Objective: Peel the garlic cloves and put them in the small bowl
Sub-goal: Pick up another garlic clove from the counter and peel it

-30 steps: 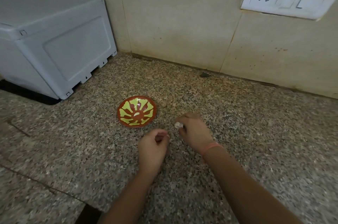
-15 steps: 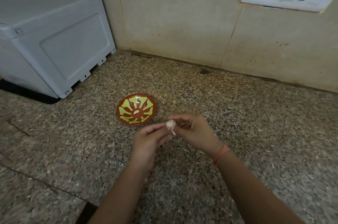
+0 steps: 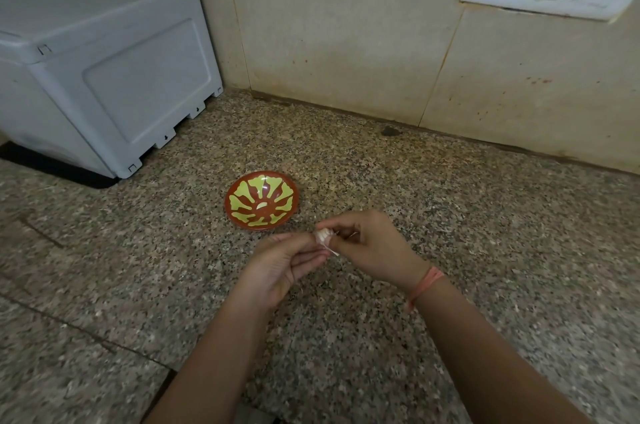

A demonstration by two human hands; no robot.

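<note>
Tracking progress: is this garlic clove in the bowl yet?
Out: left hand and right hand pinch the garlic clove beside the small bowl.

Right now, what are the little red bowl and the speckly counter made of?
The small bowl looks like glazed ceramic, or maybe painted plastic: it is glossy, with light glints on its red-and-yellow pattern. The countertop looks like granite stone: brown, black and cream flecks run all through it, and it has a dull sheen and a seam line.
</note>
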